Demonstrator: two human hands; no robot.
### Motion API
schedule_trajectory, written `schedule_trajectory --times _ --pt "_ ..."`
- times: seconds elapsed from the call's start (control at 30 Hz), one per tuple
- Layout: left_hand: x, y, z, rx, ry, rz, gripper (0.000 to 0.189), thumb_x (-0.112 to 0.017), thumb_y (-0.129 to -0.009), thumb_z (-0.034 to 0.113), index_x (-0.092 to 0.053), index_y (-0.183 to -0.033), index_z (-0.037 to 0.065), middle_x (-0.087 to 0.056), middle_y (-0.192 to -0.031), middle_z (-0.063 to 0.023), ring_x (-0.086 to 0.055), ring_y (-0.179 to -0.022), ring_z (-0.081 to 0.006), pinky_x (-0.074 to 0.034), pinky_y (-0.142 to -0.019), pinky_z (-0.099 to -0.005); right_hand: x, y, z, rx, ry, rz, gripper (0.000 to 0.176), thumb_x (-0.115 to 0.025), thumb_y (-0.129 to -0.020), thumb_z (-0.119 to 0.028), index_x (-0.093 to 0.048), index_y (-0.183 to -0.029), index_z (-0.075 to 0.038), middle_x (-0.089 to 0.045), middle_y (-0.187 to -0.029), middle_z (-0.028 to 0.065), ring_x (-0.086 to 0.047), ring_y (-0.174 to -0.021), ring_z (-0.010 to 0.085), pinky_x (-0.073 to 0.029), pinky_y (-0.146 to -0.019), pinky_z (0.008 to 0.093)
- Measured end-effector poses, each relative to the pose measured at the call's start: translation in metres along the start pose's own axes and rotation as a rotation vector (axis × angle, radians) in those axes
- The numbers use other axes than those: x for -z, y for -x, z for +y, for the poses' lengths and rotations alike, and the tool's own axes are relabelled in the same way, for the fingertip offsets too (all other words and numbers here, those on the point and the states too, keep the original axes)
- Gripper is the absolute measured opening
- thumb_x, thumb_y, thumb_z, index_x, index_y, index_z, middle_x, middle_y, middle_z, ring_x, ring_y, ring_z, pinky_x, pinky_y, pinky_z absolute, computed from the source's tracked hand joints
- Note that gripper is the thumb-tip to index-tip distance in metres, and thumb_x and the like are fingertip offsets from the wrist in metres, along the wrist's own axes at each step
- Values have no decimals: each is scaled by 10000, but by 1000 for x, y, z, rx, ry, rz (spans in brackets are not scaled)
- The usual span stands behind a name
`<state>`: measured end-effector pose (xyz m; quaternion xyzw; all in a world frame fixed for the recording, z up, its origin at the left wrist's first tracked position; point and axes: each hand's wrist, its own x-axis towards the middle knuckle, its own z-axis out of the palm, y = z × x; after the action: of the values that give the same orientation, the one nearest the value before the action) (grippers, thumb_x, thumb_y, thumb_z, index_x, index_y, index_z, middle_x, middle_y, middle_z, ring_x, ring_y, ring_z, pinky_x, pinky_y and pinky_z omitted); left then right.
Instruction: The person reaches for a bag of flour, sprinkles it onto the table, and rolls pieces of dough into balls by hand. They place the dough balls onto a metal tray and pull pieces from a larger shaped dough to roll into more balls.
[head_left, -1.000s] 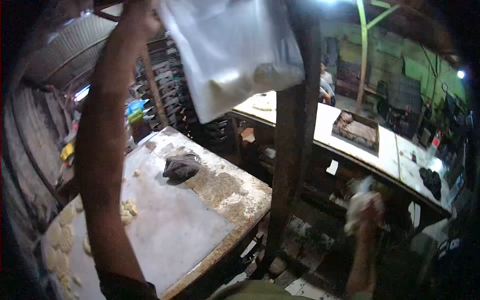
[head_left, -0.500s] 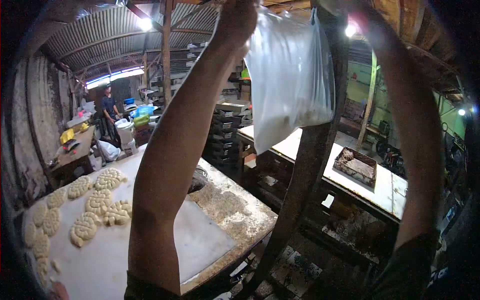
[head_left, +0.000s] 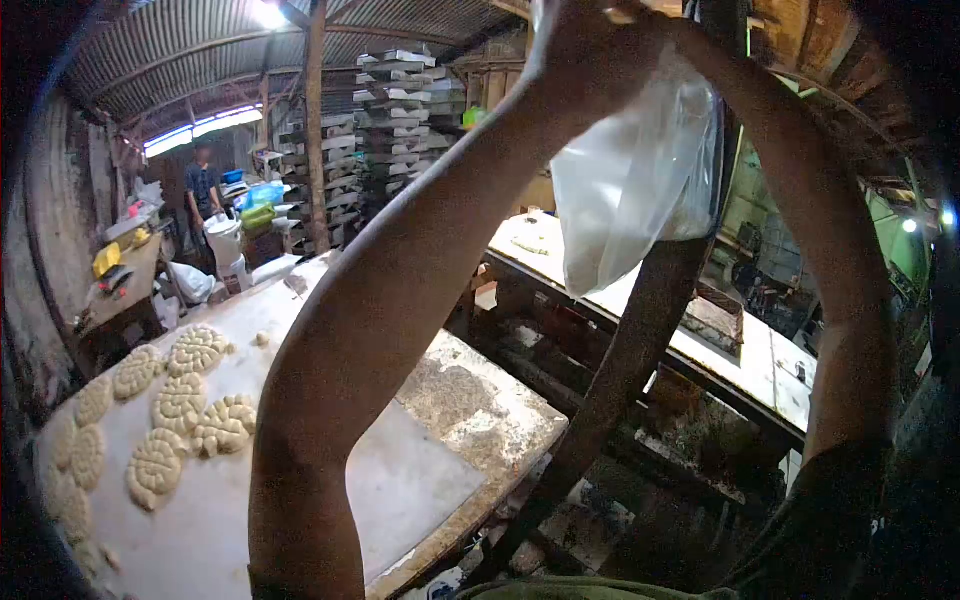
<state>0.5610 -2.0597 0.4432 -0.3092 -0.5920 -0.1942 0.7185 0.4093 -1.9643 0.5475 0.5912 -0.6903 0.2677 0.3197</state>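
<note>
A clear plastic bag (head_left: 625, 190) with pale contents at its bottom hangs in front of a dark slanting post (head_left: 630, 330). Both of my arms are raised, and my hands meet at the top edge of the view. My left hand (head_left: 585, 45) is closed at the bag's upper part. Right beside it, my right hand (head_left: 655, 22) is at the bag's top; its fingers are mostly hidden and cut off by the frame. Below left, several scored, coiled dough pieces (head_left: 180, 402) lie on the white-topped worktable (head_left: 410, 490).
Beyond the post, a second long table (head_left: 535, 240) carries a dark rectangular tray (head_left: 714, 322). Tall stacks of metal trays (head_left: 395, 120) stand at the back. A person (head_left: 203, 190) is at the far left by a white bucket (head_left: 225, 240). A wooden pole (head_left: 317, 130) rises behind the worktable.
My hands have come together at the top, the left moving rightward. The bag's spread top is now gathered and narrower. The view has shifted, showing more of the tray stacks.
</note>
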Motion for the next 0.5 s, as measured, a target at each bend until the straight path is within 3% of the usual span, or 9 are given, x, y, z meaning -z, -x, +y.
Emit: schedule_trajectory --times 0.07,0.1,0.17,0.23,0.3,0.33,0.43,0.47,0.5 --pt "2 5 7 -261 -185 -21 106 -637 -751 104 -556 -731 38 -562 -738 -41 -514 -685 -126 -422 -628 -285 -5 4 6 5 25 28 263 -570 -875 -272 -457 -944 -45 -453 -817 136 -456 -706 257 -382 -641 370" --pt "4 6 13 -250 -193 -22 106 -637 -751 104 -556 -731 38 -562 -738 -41 -514 -685 -126 -422 -628 -285 -6 6 8 12 38 49 276 -574 -873 -274 -454 -962 -42 -453 -838 142 -457 -728 264 -382 -657 376" --pt "7 4 26 240 80 -50 155 -635 -780 157 -559 -753 25 -567 -757 -31 -500 -707 -107 -419 -648 -293 1 7 13 49 78 108 303 -581 -869 -279 -450 -996 -37 -454 -881 155 -459 -770 279 -380 -689 388" --pt "26 5 32 334 201 -229 209 -638 -821 225 -599 -839 20 -593 -796 -34 -493 -733 -95 -421 -677 -284 -1 16 16 105 110 181 334 -589 -865 -284 -446 -1031 -32 -456 -925 167 -461 -812 294 -378 -721 399" --pt "53 32 59 459 128 -193 264 -645 -828 274 -629 -861 12 -602 -779 -47 -503 -728 -113 -427 -685 -285 -9 35 16 191 129 279 366 -597 -861 -289 -441 -1065 -27 -457 -968 179 -463 -855 309 -377 -754 411" --pt "72 56 79 490 67 -159 264 -645 -828 274 -629 -861 12 -602 -779 -47 -503 -728 -113 -427 -685 -285 -13 52 11 248 131 334 383 -601 -859 -291 -439 -1082 -25 -457 -989 186 -464 -876 317 -376 -770 417" --pt "138 173 154 492 -480 -223 175 -600 -835 101 -547 -984 25 -581 -1026 -129 -576 -948 -230 -454 -835 -326 -41 130 -5 403 66 494 436 -613 -853 -298 -432 -1134 -18 -459 -1054 204 -466 -940 339 -374 -818 435" --pt "163 238 173 553 -533 -106 249 -552 -904 203 -544 -1100 51 -590 -1138 -109 -589 -978 -218 -444 -893 -325 -60 164 -5 425 17 514 454 -617 -851 -300 -430 -1151 -15 -460 -1075 210 -467 -961 346 -373 -834 441" --pt "186 306 202 619 -885 -111 260 -563 -880 146 -529 -1116 42 -586 -1102 -134 -562 -1031 -275 -421 -929 -362 -89 206 -6 419 -56 479 473 -621 -849 -303 -428 -1168 -13 -460 -1097 216 -468 -982 354 -372 -850 446"
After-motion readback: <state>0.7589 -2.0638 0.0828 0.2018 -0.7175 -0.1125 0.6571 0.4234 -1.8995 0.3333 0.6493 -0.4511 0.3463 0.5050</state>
